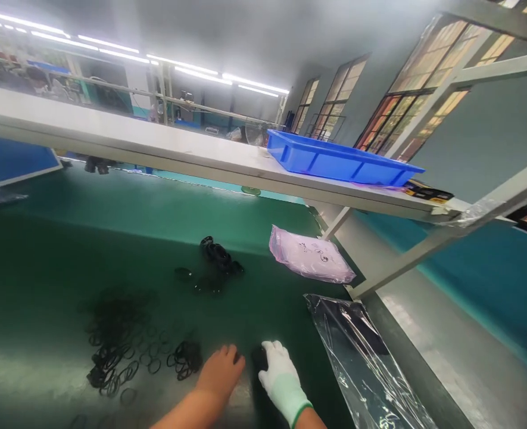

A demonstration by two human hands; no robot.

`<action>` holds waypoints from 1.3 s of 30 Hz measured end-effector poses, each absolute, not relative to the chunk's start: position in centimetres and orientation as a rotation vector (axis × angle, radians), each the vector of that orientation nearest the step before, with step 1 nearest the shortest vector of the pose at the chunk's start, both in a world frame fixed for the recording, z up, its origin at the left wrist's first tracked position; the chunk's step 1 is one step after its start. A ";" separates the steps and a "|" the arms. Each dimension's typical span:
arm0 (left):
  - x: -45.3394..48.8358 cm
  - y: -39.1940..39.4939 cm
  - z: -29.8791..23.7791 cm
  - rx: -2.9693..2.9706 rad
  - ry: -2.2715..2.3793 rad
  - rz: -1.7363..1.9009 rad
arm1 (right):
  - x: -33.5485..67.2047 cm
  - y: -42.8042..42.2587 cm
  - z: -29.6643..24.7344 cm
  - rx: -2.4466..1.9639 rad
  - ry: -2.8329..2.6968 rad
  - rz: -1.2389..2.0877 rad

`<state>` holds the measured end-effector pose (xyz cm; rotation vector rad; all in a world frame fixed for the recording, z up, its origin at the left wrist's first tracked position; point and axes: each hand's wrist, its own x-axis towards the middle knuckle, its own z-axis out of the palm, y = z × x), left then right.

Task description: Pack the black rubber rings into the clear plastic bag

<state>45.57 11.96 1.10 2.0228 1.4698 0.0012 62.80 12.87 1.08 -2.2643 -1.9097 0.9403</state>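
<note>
Head view: thin black rings (190,356) heaped beside left hand (224,369); gloved right hand (280,370); both grips unclear.

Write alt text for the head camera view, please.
A bare left hand and white-gloved right hand are at a green table, each at an unclear dark item. Black rings lie to their left; a pink bag and clear plastic bag to their right. A blue tray sits on a shelf above.

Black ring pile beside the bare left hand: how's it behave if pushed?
The ring pile likely spreads rather than sliding as one: separate loops show at its edge. Thin bands suggest it's light. Overlapping loops might snag on lifting.
</note>
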 end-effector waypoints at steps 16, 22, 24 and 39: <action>47.7 10.5 -1.8 1.572 1.612 0.319 | 63.1 13.6 1.5 -1.768 -1.486 1.753; 48.2 11.1 -1.2 1.576 1.652 0.262 | 62.4 13.4 1.4 -1.824 -1.527 1.662; 48.3 11.0 -1.3 1.566 1.642 0.238 | 62.1 13.2 1.3 -1.862 -1.544 1.593; 42.7 24.4 1.8 1.988 2.017 0.132 | 62.0 13.1 -0.1 -2.014 -1.620 1.366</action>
